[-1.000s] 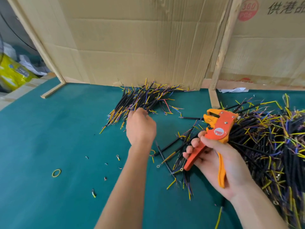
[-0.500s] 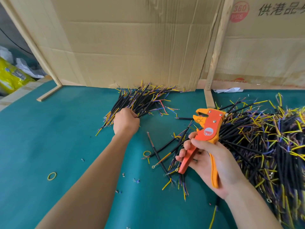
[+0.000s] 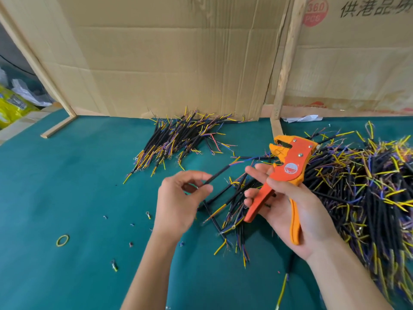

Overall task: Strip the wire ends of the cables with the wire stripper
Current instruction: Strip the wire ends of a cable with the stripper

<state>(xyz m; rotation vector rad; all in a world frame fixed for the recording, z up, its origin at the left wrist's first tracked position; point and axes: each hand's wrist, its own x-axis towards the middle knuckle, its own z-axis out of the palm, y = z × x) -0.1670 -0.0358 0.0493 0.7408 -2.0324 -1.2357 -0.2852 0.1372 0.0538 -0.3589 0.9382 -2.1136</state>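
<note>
Left hand (image 3: pixel 181 198): withdrawn from far finished bundle (image 3: pixel 178 137); now pinches one black-sheathed cable (image 3: pixel 220 173); right hand (image 3: pixel 288 211) grips orange wire stripper (image 3: pixel 288 168); next strip pending.

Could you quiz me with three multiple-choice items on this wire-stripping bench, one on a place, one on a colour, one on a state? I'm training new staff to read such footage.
1. Where does the biggest heap of cables lie?
A. at the right edge of the mat
B. on the cardboard
C. beside the rubber band

2. What colour is the wire stripper?
A. blue
B. orange
C. black

3. What is the left hand doing?
A. lying flat on the mat
B. pinching one black cable
C. squeezing the stripper

Key:
1 A: the large cable heap spreads over the right side of the green mat.
2 B: the wire stripper in the right hand is orange.
3 B: the left hand pinches a single black cable whose coloured wire ends point toward the stripper's head.
</note>
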